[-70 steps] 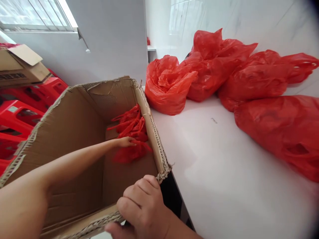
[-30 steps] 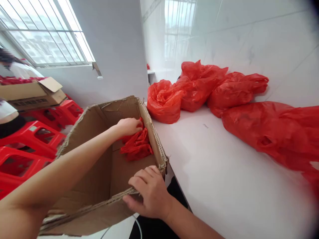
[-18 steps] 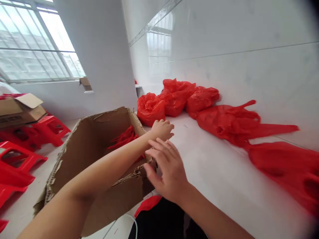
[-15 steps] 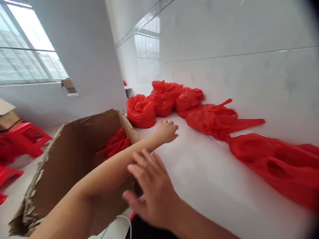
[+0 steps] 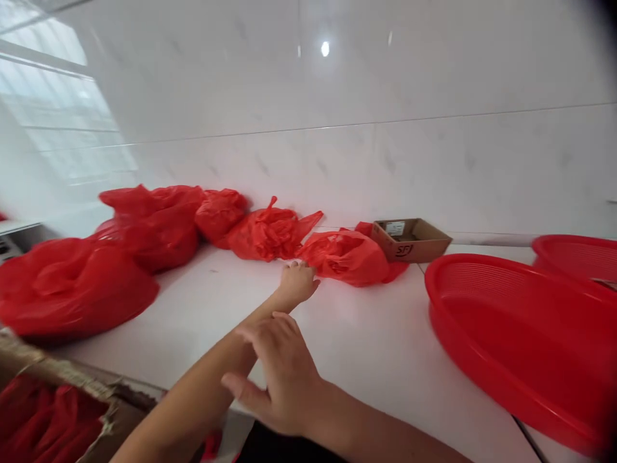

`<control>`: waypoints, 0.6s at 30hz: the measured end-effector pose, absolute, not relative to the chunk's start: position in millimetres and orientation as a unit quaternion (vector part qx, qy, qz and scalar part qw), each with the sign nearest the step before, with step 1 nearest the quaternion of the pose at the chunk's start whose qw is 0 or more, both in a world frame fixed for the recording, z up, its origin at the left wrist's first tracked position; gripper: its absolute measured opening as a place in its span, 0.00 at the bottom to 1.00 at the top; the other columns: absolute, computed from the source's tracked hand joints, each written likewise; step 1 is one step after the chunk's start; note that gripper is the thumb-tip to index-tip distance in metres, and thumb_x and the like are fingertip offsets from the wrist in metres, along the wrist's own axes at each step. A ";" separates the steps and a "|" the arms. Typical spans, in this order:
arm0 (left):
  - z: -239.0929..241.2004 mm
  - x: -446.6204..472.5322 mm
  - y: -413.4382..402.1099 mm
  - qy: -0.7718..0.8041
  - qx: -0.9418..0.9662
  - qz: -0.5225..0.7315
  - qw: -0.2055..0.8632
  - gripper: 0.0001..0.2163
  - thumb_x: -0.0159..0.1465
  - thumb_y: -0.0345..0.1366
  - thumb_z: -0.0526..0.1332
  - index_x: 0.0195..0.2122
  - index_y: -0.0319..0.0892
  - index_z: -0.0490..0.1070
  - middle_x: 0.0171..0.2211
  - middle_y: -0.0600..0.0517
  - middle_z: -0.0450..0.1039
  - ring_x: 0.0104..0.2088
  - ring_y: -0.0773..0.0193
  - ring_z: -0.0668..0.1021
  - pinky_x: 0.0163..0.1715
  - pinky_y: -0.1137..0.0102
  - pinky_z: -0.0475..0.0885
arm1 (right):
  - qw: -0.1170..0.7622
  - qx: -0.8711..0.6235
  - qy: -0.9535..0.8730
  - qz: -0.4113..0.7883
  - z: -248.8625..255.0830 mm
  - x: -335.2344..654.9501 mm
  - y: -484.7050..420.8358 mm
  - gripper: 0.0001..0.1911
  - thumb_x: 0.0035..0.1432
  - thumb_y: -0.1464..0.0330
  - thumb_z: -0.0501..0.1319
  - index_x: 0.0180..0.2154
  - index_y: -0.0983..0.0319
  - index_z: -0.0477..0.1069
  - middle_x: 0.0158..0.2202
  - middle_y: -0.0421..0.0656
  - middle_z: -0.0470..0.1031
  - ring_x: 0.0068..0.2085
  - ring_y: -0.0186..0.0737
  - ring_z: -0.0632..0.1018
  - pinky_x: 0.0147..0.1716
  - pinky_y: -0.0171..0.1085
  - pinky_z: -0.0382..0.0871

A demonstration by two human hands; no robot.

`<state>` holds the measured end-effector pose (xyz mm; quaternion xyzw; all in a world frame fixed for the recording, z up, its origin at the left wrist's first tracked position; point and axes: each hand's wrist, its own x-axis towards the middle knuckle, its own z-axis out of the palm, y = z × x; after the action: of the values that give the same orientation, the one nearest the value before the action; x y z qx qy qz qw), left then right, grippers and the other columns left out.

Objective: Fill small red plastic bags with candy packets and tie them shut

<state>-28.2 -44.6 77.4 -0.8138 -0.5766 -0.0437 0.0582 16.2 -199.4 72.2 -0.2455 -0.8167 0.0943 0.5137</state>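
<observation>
My left hand reaches out over the white table, just in front of two bundled red plastic bags. One, a crumpled bag, lies behind its fingertips; the other, a looser bag, is to its right. Its thumb sticks out to the side, and I see nothing held in it. Nearer to me, my right hand is raised beside my left forearm, thumb and fingers apart, holding nothing.
More stuffed red bags line the wall on the left. A cardboard box with red bags inside stands at the lower left. On the right are a small cardboard tray and large red plastic baskets.
My view has swung right: the big cardboard box has shifted to the lower left corner, and the baskets and small tray have come in. My left hand is now close to the bags.
</observation>
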 end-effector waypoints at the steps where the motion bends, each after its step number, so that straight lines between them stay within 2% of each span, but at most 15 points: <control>1: 66.6 -20.6 -42.0 -0.579 -0.813 -0.045 0.051 0.14 0.64 0.42 0.56 0.47 0.43 0.73 0.47 0.42 0.73 0.47 0.48 0.74 0.45 0.55 0.67 | 0.505 -0.267 -0.816 0.091 66.0 18.2 -195.4 0.22 0.63 0.55 0.52 0.50 0.63 0.64 0.40 0.46 0.74 0.42 0.44 0.72 0.48 0.47 0.65; 6: 20.4 2.5 -32.6 -0.595 -0.800 -0.072 0.031 0.12 0.64 0.39 0.55 0.44 0.42 0.73 0.45 0.42 0.73 0.44 0.51 0.75 0.39 0.60 0.70 | 0.472 -0.243 -0.847 0.036 18.6 13.5 -174.5 0.25 0.59 0.50 0.52 0.47 0.63 0.66 0.34 0.45 0.73 0.36 0.43 0.71 0.39 0.42 0.68; 9: 5.5 9.8 -27.2 -0.589 -0.799 -0.115 0.038 0.12 0.67 0.38 0.51 0.45 0.42 0.71 0.46 0.43 0.72 0.47 0.52 0.72 0.41 0.61 0.68 | 0.492 -0.246 -0.835 0.021 -14.2 4.4 -157.7 0.22 0.57 0.51 0.54 0.44 0.61 0.66 0.31 0.43 0.72 0.33 0.41 0.71 0.35 0.40 0.68; 13: -4.7 10.6 -19.8 -0.559 -0.811 -0.170 0.014 0.11 0.67 0.36 0.50 0.43 0.45 0.71 0.44 0.47 0.72 0.47 0.56 0.71 0.44 0.63 0.67 | 0.503 -0.283 -0.815 0.047 -42.7 -2.8 -138.4 0.21 0.53 0.54 0.59 0.45 0.61 0.64 0.33 0.41 0.72 0.35 0.39 0.72 0.37 0.39 0.68; 15: -8.4 8.1 -15.8 -0.540 -0.815 -0.209 -0.028 0.09 0.66 0.34 0.53 0.40 0.46 0.72 0.42 0.49 0.72 0.45 0.57 0.72 0.44 0.64 0.66 | 0.480 -0.279 -0.831 0.031 -50.2 -4.8 -132.5 0.20 0.54 0.54 0.60 0.43 0.59 0.64 0.33 0.40 0.73 0.36 0.38 0.72 0.39 0.38 0.68; 18: -12.7 4.8 -10.9 -0.523 -0.812 -0.250 -0.070 0.08 0.65 0.33 0.54 0.38 0.46 0.73 0.40 0.50 0.73 0.44 0.58 0.72 0.44 0.64 0.66 | 0.466 -0.302 -0.832 -0.014 -55.5 -6.2 -125.9 0.17 0.58 0.53 0.58 0.38 0.59 0.66 0.31 0.39 0.72 0.33 0.37 0.71 0.36 0.38 0.67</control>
<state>4.8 -10.9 -12.7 -0.8117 -0.5234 -0.2496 -0.0698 -6.2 -125.9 -55.5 -0.3023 -0.8317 -0.0142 0.4655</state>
